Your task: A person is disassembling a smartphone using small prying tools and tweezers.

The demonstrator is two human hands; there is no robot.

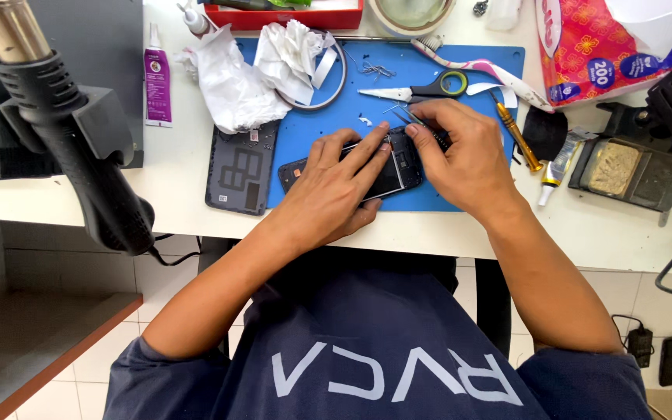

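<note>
A black opened phone (395, 173) lies on a blue work mat (328, 124) at the middle of the white bench. My left hand (334, 187) presses flat on the phone's left half, fingers spread across it. Over the phone's right end, my right hand (464, 152) pinches thin metal tweezers (407, 117) whose tips point at the phone's upper edge. The phone's grey back cover (241, 167) rests just left of the mat, apart from both hands.
Scissors (421, 89), a toothbrush (476, 68), crumpled white tissues (235, 78) and a tape ring lie on the mat's far side. A yellow-handled screwdriver (519, 136), glue tubes and a solder sponge tray (624, 171) sit right. A black hot-air gun (64, 132) hangs at left. A tissue pack (600, 47) stands behind.
</note>
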